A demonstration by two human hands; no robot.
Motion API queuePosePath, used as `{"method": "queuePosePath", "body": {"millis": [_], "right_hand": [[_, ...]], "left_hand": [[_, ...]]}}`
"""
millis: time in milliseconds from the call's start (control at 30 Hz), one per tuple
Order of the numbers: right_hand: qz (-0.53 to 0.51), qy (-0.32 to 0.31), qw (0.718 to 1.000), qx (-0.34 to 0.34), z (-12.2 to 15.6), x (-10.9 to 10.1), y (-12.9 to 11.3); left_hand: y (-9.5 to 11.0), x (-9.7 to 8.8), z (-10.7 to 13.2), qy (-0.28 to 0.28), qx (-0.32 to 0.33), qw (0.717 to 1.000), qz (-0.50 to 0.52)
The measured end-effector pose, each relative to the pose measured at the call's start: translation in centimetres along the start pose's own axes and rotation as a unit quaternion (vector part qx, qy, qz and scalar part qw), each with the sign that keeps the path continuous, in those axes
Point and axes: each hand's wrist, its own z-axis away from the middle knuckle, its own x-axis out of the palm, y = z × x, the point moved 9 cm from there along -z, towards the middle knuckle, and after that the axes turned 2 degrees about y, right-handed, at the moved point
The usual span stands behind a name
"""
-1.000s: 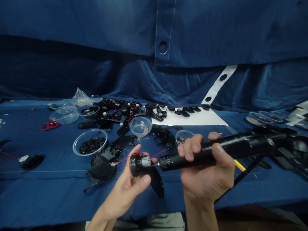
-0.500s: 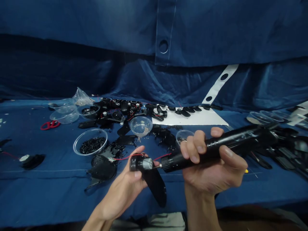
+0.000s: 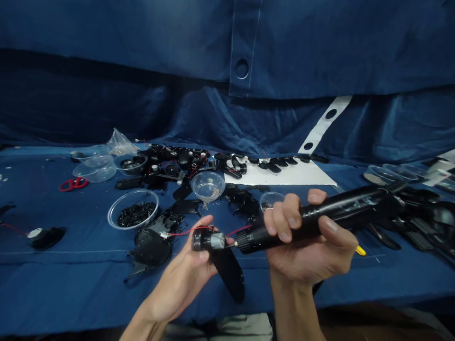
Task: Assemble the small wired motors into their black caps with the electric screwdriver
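Note:
My left hand (image 3: 181, 277) is shut on a small motor (image 3: 216, 240) in a black cylindrical holder, with a curved black plastic casing piece (image 3: 229, 274) hanging below it. Thin red wires (image 3: 192, 231) run from the motor toward a black housing (image 3: 151, 251) on the table. My right hand (image 3: 302, 251) grips a black electric screwdriver (image 3: 344, 208) and holds it nearly level. The screwdriver's thin bit meets the motor end, and the contact point is too small to see clearly.
Blue cloth covers the table. A clear bowl of black screws (image 3: 133, 211), a clear bowl of small metal screws (image 3: 208, 186), red-handled scissors (image 3: 73, 184) and heaps of black parts lie about. A white sheet (image 3: 284, 176) holds a row of black pieces.
The screwdriver has tilted, its far end rising and swinging toward me, and a yellow tip now shows beyond my right hand. My left hand has turned the motor, with the casing hanging lower.

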Motion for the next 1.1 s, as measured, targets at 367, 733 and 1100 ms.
{"method": "queuePosePath", "body": {"millis": [367, 733, 1100], "right_hand": [[0.008, 0.065, 0.996, 0.063, -0.2, -1.3, 3.1], [0.029, 0.079, 0.993, 0.08, -0.5, -2.3, 4.6], [0.083, 0.078, 0.994, 0.0, -0.5, -0.9, 2.5]], "left_hand": [[-2.2, -2.9, -0.4, 0.1, -0.055, 0.993, 0.043], [-3.2, -4.1, 0.2, 0.142, -0.087, 0.984, 0.062], [-1.7, -1.6, 0.8, 0.134, 0.009, 0.99, 0.038]]}}
